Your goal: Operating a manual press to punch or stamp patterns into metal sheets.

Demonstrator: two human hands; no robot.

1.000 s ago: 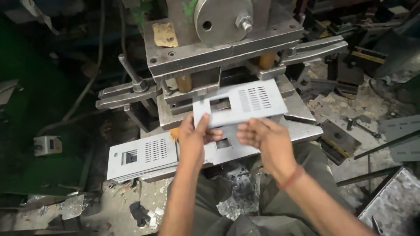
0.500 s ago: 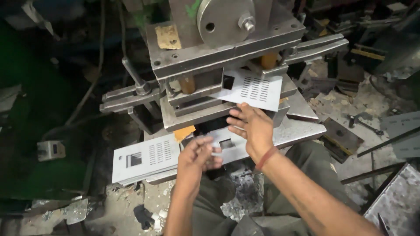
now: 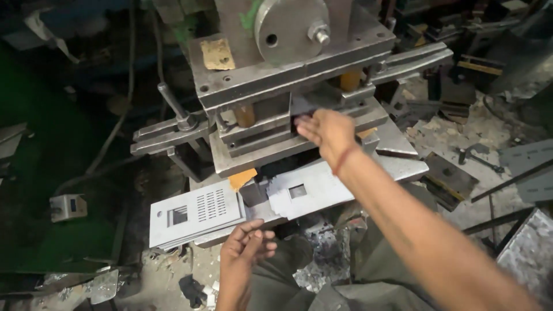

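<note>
My right hand (image 3: 325, 132) reaches forward into the gap of the metal press (image 3: 288, 75), fingers flat against a grey sheet panel (image 3: 314, 102) that lies almost wholly inside the die. My left hand (image 3: 245, 247) hangs low near my lap, fingers loosely curled, holding nothing. Just above it, at the left, lies a stack of punched panels (image 3: 196, 210) with a square hole and vent slots. A plain sheet with a square cut-out (image 3: 305, 193) rests on the press table under my right forearm.
A lever handle (image 3: 173, 106) sticks out at the press's left side. Metal scrap and offcuts (image 3: 322, 259) lie below the table edge. Loose plates and bars (image 3: 455, 178) clutter the floor on the right. A small grey box (image 3: 68, 206) sits at the left.
My right hand has pushed the vented panel forward into the press gap. My left hand has let go of it and dropped back towards my lap.
</note>
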